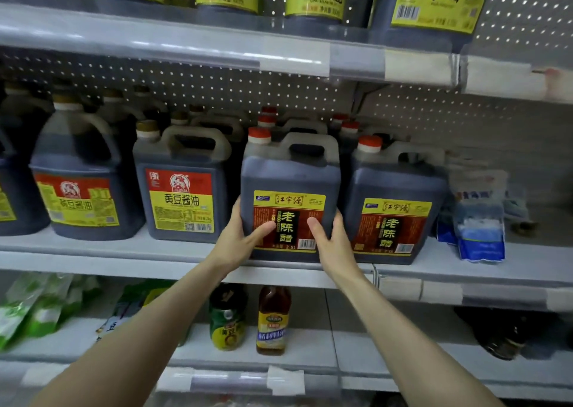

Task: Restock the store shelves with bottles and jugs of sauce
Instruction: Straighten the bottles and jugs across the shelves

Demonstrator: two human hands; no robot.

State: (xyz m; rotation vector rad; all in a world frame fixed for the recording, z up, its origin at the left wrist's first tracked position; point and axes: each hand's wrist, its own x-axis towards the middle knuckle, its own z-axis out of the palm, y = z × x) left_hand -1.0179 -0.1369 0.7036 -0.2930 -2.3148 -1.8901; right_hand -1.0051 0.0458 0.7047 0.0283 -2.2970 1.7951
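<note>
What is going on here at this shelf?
A person is stocking a grey metal store shelf. The left hand and right hand grip the lower sides of a dark plastic jug with a red cap and a yellow and red label, at the shelf's front edge. It sits between a matching red-capped jug on its right and a gold-capped soy sauce jug on its left.

The bare left forearm [148, 329] and right forearm [409, 329] reached up and forward from the lower corners, drawing closer toward the hands. The left hand [237, 239] clasped the left side of the jug [290, 174], its thumb laid across the front and its fingers wrapped out of sight. The right hand [335, 240] mirrored it on the right side, thumb angled upward.
</note>
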